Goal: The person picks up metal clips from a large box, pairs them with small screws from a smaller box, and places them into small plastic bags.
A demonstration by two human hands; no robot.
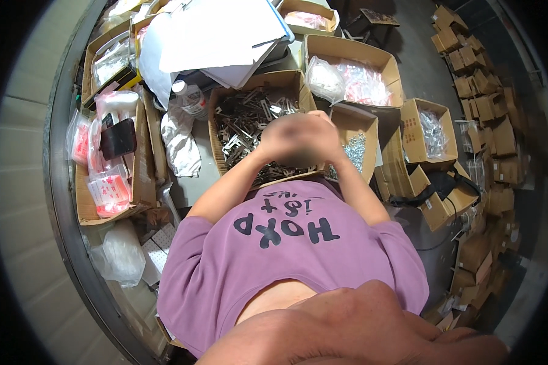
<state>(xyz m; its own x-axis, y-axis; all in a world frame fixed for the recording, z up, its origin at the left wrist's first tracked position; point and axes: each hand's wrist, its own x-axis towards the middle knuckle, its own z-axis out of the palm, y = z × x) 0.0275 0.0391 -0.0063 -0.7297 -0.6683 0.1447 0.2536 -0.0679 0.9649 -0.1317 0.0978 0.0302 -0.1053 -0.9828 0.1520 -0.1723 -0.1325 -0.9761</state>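
My left hand (pixel 275 145) and my right hand (pixel 326 135) meet above a cardboard box of flat metal brackets (pixel 243 131). A blurred patch covers most of the left hand and the space between the two, so its fingers cannot be made out. The right hand's visible fingers are curled closed; whatever they hold, if anything, is hidden. Just right of my right wrist is a smaller box with silvery screws (pixel 354 151). The brackets lie in a loose heap, dark and shiny.
A clear plastic bottle (pixel 190 99) and a white cloth (pixel 181 141) are left of the bracket box. Papers (pixel 204 39) lie beyond. At left, a box of bagged parts (pixel 141 176) carries a dark phone (pixel 118 139). Boxes of bags (pixel 365 82) and black straps (pixel 438 187) are at right.
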